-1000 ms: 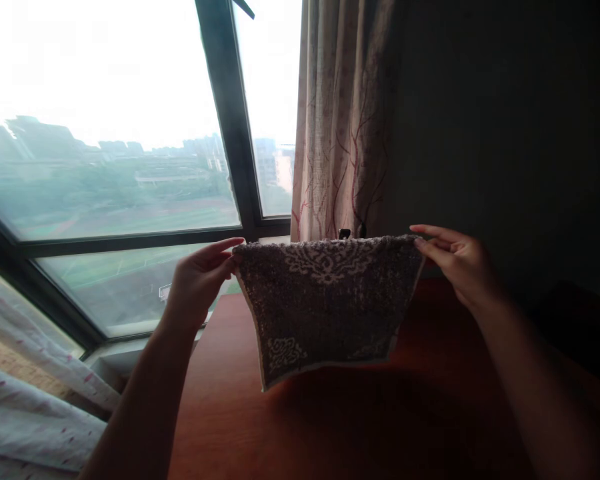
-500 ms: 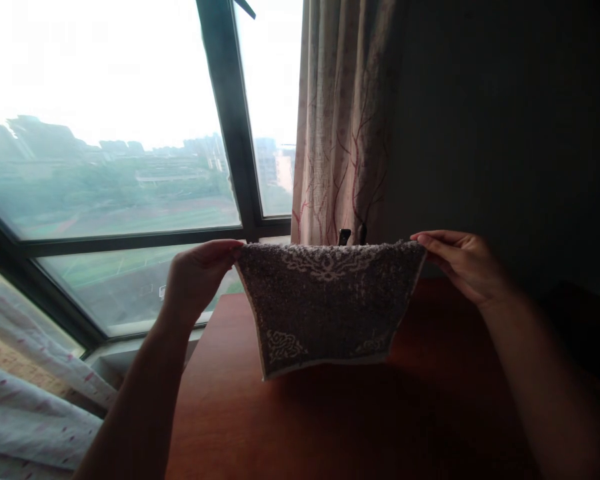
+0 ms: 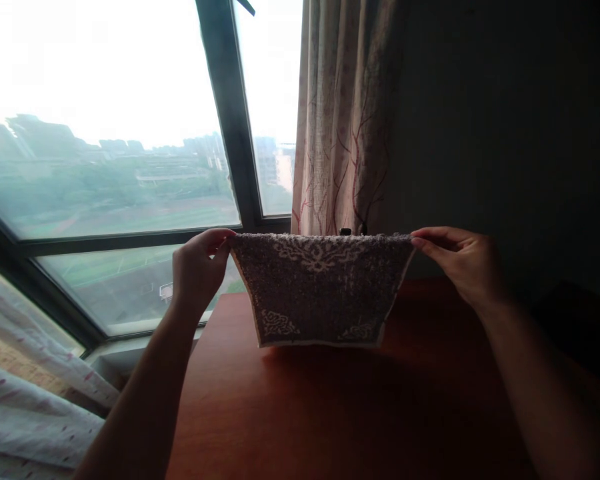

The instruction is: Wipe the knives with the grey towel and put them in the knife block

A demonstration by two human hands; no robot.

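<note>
A dark grey-purple towel (image 3: 325, 293) with pale scroll patterns and a light hem hangs spread between my two hands. My left hand (image 3: 200, 270) pinches its upper left corner between thumb and fingers. At the upper right corner, my right hand (image 3: 460, 260) grips the cloth the same way. The top edge is pulled nearly straight, and the lower edge hangs over the reddish-brown wooden table (image 3: 220, 413). Whether the hem touches the tabletop I cannot tell. A small dark object (image 3: 345, 231) peeks out behind the towel's top edge, mostly hidden.
Beyond the table, a dark-framed window (image 3: 130, 240) fills the left side. A patterned curtain (image 3: 330, 120) hangs behind the towel, and another pale curtain (image 3: 25, 413) bunches at the lower left. The wall (image 3: 490, 120) on the right is in deep shadow.
Both hands have raised the towel slightly, and it has shifted a little to the left. Its lower edge has swung up and now hangs more level.
</note>
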